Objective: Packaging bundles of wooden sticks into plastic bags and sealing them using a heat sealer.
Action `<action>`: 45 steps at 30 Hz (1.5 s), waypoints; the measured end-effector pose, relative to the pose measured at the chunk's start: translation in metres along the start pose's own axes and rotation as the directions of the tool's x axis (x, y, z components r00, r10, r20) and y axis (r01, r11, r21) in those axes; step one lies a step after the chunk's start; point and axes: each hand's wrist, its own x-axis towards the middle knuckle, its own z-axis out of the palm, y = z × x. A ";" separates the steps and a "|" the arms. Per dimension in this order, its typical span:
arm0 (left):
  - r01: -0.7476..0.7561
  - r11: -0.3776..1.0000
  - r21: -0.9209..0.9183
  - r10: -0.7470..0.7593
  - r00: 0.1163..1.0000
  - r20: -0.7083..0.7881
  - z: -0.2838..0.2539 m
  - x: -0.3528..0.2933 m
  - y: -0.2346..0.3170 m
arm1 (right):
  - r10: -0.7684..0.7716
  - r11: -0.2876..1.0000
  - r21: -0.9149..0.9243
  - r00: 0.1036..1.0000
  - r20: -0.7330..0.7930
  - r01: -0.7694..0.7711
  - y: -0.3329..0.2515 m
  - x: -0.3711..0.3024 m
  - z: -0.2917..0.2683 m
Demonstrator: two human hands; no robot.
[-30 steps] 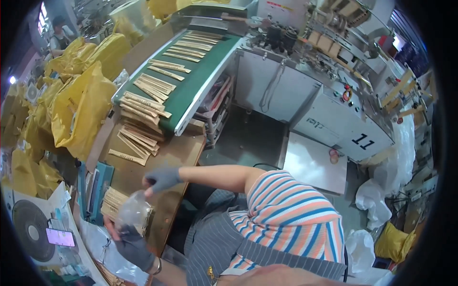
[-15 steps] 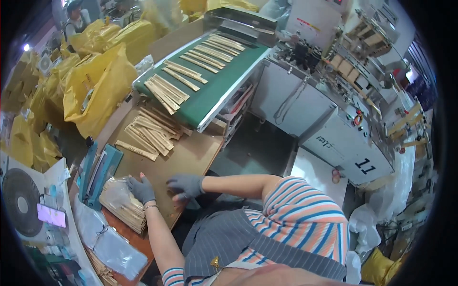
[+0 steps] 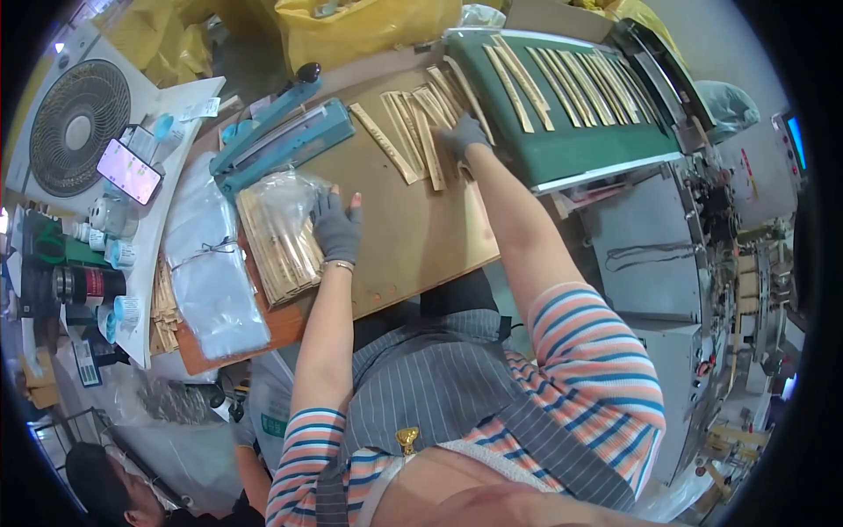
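My left hand point(image 3: 338, 227), in a grey glove with bare fingertips, lies with its fingers stretched out against a clear plastic bag point(image 3: 285, 198). That bag rests over a bundle of slim tan packets point(image 3: 274, 263). Farther right, my gloved right hand point(image 3: 463, 137) reaches over loose slim packets point(image 3: 399, 132) spread on the brown tabletop point(image 3: 378, 255), beside the green conveyor belt point(image 3: 580, 158). Its fingers are partly hidden and blurred among the packets, so their grip is unclear. More slim packets point(image 3: 562, 79) lie in a row along the belt.
A teal bar sealer point(image 3: 285, 145) stands behind the bagged bundle. Flat clear bags point(image 3: 215, 290) lie at the table's left. A white shelf point(image 3: 145, 290) holds a phone point(image 3: 129, 170) and a fan point(image 3: 79, 127). Another person point(image 3: 114, 483) is at lower left.
The view has swung, shifting the scene. My right hand has moved from near the table's front edge to the loose packets by the belt. My left hand stays beside the bagged bundle.
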 end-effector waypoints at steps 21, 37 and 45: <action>0.187 0.964 -0.189 -0.138 0.959 0.246 0.021 0.021 0.034 | -0.737 0.606 0.133 0.616 -0.278 0.784 0.036 -0.224 0.043; -0.037 0.996 -0.081 0.045 0.994 0.100 0.024 0.027 0.037 | -0.720 0.643 0.141 0.656 -0.226 0.753 0.038 -0.228 0.028; -0.019 0.997 -0.077 0.034 0.980 0.197 0.023 0.026 0.037 | -0.809 0.471 -0.191 0.335 -0.484 0.861 0.027 -0.139 -0.115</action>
